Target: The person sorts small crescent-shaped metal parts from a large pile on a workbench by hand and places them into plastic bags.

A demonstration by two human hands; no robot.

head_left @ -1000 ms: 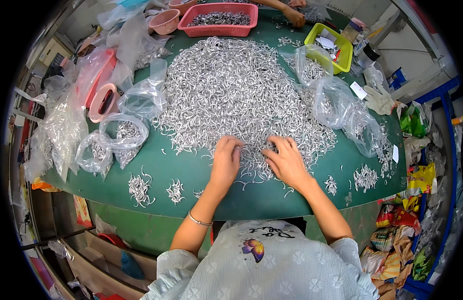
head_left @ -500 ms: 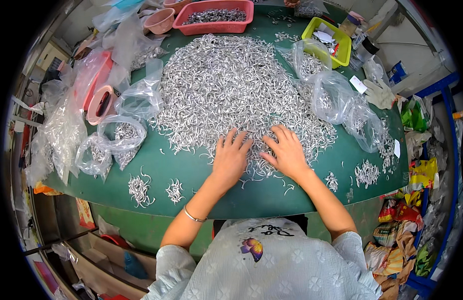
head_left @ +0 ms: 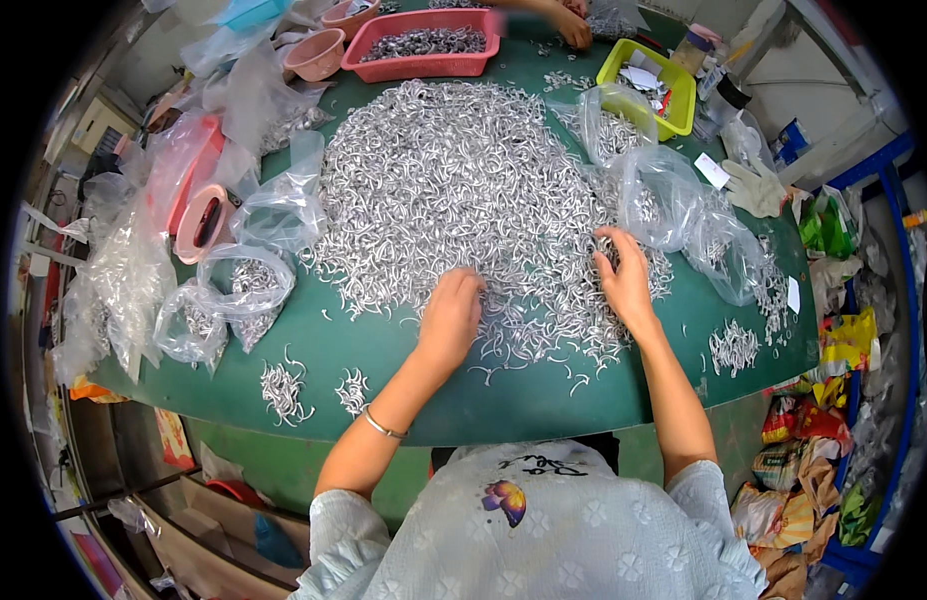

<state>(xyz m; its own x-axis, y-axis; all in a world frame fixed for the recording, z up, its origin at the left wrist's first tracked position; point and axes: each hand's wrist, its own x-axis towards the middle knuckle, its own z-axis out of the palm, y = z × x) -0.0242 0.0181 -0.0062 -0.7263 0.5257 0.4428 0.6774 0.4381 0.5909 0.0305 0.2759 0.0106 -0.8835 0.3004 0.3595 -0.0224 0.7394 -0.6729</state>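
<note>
A broad heap of small, curved, silvery metal pieces (head_left: 453, 180) covers the middle of the green table. At its near edge, left of centre, my left hand (head_left: 449, 318) rests with its fingers curled in and pressed together. Whatever those fingers hold, if anything, is hidden. Farther right, my right hand (head_left: 626, 282) touches the heap's right side, thumb and fingers apart, holding nothing that I can see. Loose metal pieces (head_left: 543, 335) are scattered thinly between the hands. Nearer the table's front edge on the left lie a small pile (head_left: 282, 390) and a smaller pile (head_left: 352, 391).
Clear plastic bags with metal pieces stand left (head_left: 251, 290) and right (head_left: 663, 200). A pink tray (head_left: 418, 70) of parts and a yellow-green basket (head_left: 683, 105) are at the back. Another person's hand (head_left: 571, 28) reaches in there. One more pile (head_left: 733, 347) lies front right.
My hands have moved apart. The right went rightward along the heap; the left drew its spread fingers in. Another person's arm has come in at the back. The view has shifted slightly.
</note>
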